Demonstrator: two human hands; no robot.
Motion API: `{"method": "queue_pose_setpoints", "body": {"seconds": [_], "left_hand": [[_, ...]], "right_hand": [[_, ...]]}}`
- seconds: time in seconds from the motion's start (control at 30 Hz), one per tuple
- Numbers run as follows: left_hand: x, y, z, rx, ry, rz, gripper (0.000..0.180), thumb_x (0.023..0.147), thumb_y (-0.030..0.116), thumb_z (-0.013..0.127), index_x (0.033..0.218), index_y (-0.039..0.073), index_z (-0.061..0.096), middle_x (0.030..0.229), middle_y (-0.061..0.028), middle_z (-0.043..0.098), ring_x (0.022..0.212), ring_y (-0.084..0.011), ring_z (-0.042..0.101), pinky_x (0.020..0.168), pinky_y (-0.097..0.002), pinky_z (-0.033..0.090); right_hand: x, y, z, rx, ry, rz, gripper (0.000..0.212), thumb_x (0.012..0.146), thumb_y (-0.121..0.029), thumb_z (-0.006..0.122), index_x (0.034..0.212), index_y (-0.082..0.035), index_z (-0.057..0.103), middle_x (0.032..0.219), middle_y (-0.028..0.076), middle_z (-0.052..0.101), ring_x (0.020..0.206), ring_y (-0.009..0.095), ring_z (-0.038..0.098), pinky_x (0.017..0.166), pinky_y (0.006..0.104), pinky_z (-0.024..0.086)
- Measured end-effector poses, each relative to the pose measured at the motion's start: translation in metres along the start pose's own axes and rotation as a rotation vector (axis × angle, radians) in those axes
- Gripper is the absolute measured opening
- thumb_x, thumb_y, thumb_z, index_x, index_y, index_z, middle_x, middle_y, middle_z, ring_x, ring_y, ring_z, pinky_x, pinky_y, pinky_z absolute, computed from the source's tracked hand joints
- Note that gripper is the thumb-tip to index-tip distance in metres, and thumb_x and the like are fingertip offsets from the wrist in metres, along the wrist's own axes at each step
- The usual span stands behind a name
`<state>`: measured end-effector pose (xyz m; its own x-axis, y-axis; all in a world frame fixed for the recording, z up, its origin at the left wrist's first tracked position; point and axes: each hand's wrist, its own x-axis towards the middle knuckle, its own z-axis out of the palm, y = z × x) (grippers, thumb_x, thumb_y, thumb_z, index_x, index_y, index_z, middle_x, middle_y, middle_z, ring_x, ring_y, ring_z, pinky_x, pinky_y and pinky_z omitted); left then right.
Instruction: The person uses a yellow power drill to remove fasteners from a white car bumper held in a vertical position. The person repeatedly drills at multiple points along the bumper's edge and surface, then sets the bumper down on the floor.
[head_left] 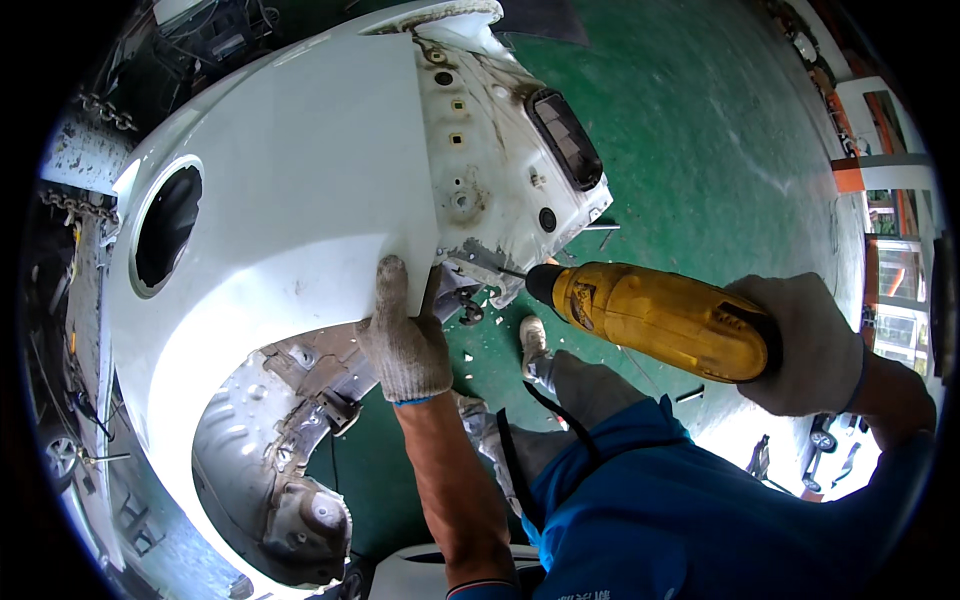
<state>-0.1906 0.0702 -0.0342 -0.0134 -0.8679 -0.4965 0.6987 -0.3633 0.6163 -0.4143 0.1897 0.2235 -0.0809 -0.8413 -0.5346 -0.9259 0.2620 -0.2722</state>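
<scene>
A white car quarter panel (330, 190) with a round opening and a curved wheel arch fills the left and middle. My left hand (405, 350), in a knitted glove, grips its lower edge beside the arch; one digit lies on the outer face and the other fingers are hidden. My right hand (805, 340), also gloved, is closed round the rear of a yellow power drill (660, 315), its grip mostly hidden. The thin bit points left, its tip at or very near a scraped grey patch (478, 252) on the inner body metal (485, 170); contact cannot be made out.
A black vent (565, 138) sits in the body metal. Below the arch is the bare wheel housing (250, 420). White chips lie on the green floor (690, 130) near my shoe (533, 340). Chains (80, 207) and a metal post stand at the far left.
</scene>
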Motion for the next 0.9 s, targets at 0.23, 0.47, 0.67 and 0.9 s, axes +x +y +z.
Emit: {"method": "queue_pose_setpoints", "body": {"seconds": [0.23, 0.47, 0.67, 0.9], "left_hand": [[-0.003, 0.000, 0.001, 0.024, -0.032, 0.018, 0.040, 0.093, 0.015, 0.071, 0.128, -0.001, 0.059, 0.124, -0.0129, 0.063, 0.115, -0.0268, 0.063, 0.094, -0.0471, 0.059], [-0.003, 0.000, 0.000, 0.034, -0.009, 0.009, 0.041, 0.094, 0.015, 0.070, 0.130, 0.001, 0.058, 0.124, -0.0113, 0.064, 0.114, -0.0256, 0.064, 0.095, -0.0466, 0.059], [-0.001, -0.002, -0.003, 0.031, -0.025, 0.002, 0.038, 0.095, 0.013, 0.068, 0.130, 0.002, 0.058, 0.124, -0.0105, 0.064, 0.112, -0.0251, 0.065, 0.097, -0.0474, 0.058], [-0.001, -0.002, -0.003, 0.042, -0.028, -0.013, 0.038, 0.094, 0.014, 0.069, 0.129, 0.003, 0.058, 0.123, -0.0101, 0.064, 0.113, -0.0256, 0.064, 0.098, -0.0482, 0.057]], "right_hand": [[-0.010, 0.019, 0.018, 0.190, 0.010, 0.063, 0.040, 0.075, -0.019, 0.081, 0.102, 0.005, 0.064, 0.077, 0.016, 0.072, 0.070, 0.026, 0.074, 0.064, 0.0328, 0.061], [-0.025, 0.026, 0.049, 0.509, -0.004, 0.236, 0.038, 0.072, -0.009, 0.071, 0.105, 0.007, 0.063, 0.079, 0.014, 0.071, 0.068, 0.020, 0.071, 0.066, 0.0310, 0.059], [-0.033, 0.025, 0.064, 0.942, -0.028, 0.437, 0.041, 0.072, -0.010, 0.070, 0.108, 0.008, 0.063, 0.083, 0.013, 0.071, 0.070, 0.017, 0.070, 0.068, 0.0301, 0.059], [-0.030, 0.017, 0.045, 0.531, -0.027, 0.374, 0.034, 0.073, -0.010, 0.070, 0.101, 0.008, 0.063, 0.074, 0.012, 0.070, 0.063, 0.019, 0.070, 0.062, 0.0322, 0.059]]}}
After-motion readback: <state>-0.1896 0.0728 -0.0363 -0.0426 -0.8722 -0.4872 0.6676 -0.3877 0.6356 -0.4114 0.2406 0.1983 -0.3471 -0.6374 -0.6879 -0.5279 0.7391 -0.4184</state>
